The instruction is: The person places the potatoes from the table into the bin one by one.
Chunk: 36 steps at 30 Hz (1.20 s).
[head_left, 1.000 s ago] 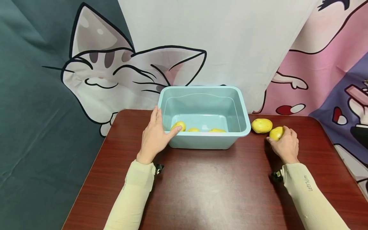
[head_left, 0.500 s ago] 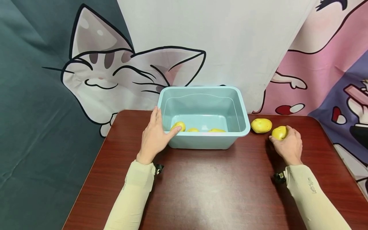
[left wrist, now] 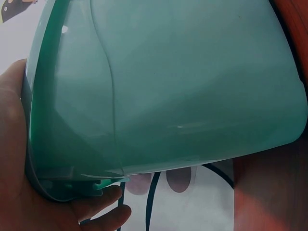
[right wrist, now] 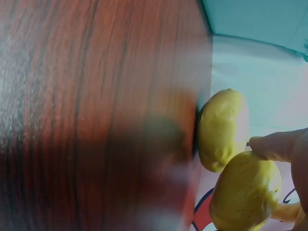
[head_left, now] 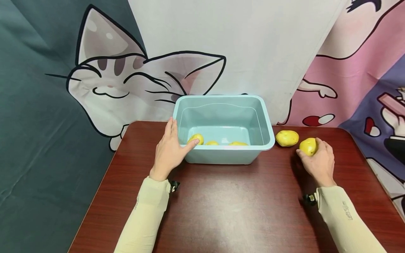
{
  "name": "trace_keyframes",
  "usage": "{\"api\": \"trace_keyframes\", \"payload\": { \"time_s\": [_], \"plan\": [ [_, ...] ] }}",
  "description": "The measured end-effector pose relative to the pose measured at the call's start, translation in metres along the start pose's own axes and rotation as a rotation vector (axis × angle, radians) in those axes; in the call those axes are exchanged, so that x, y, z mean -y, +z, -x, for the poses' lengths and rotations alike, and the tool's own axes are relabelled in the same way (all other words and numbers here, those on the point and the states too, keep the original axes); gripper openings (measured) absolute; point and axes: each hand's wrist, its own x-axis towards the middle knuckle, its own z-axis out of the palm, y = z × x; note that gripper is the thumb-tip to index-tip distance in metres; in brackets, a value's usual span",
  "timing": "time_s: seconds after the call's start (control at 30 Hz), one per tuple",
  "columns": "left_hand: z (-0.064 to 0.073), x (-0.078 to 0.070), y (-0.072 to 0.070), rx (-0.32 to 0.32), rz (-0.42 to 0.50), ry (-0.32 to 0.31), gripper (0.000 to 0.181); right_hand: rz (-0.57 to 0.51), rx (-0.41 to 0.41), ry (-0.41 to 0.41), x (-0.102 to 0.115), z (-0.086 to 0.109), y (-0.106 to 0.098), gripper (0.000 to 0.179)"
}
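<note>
My right hand (head_left: 317,163) pinches a yellow potato (head_left: 308,147) between thumb and fingers near the table's back right. Left of it a second potato (head_left: 287,138) lies beside the bin; the right wrist view shows the held potato (right wrist: 246,192) partly in front of this other potato (right wrist: 224,127). Whether the held one touches the table is unclear. My left hand (head_left: 169,153) rests on the front left corner of a light blue plastic bin (head_left: 221,154), its thumb across the rim and fingers fairly straight along the outer side. Inside, potatoes (head_left: 197,138) show partly above the front rim.
The reddish-brown wooden table (head_left: 221,203) ends at a back edge close behind the bin and potatoes. A cloth backdrop (head_left: 246,45) with cartoon figures hangs directly behind it. The front wall hides much of the bin's floor.
My right hand has moved slightly to the right and nearer to me with the potato, widening the gap to the second potato. The left hand and bin have stayed in place.
</note>
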Motion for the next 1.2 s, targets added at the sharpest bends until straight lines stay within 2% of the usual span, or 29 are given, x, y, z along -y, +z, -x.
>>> {"api": "trace_keyframes", "payload": {
  "time_s": [0.5,0.9,1.2],
  "plan": [
    [0.001,0.002,0.0,-0.001,-0.003,0.002,0.117,-0.036,-0.058,-0.081,0.017,0.008,-0.008,0.08],
    [0.0,0.002,0.002,-0.012,-0.001,0.012,0.116,-0.057,-0.126,-0.19,0.037,0.015,-0.016,0.078],
    [0.001,0.001,0.002,-0.01,0.009,0.016,0.116,-0.082,-0.157,-0.225,0.05,0.021,-0.02,0.077]
  ]
}}
